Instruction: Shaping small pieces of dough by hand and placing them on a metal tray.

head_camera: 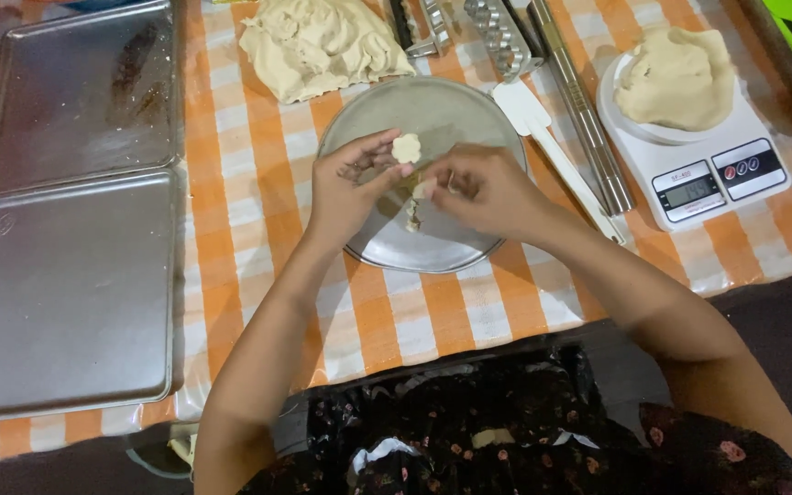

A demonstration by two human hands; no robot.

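Left hand point(352, 183) fingertips pinching flower-shaped dough piece point(406, 148), right hand point(483, 190) fingers curled on dough scrap point(424, 189), both above round metal plate point(469, 115), baking trays point(66, 293) well apart at left

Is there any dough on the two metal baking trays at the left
No, both baking trays lie bare of dough; the dough sits in a pile above the round plate and on the scale.

I have one view only, from the camera worn on the head, so no second view shares the scene. It looks steeply down over the person's lap onto the orange-and-white checked tablecloth point(258, 192), facing away from the body. It sits fairly near: both forearms enter from the bottom edge, and the round grey metal plate point(451, 243) lies around mid-frame.
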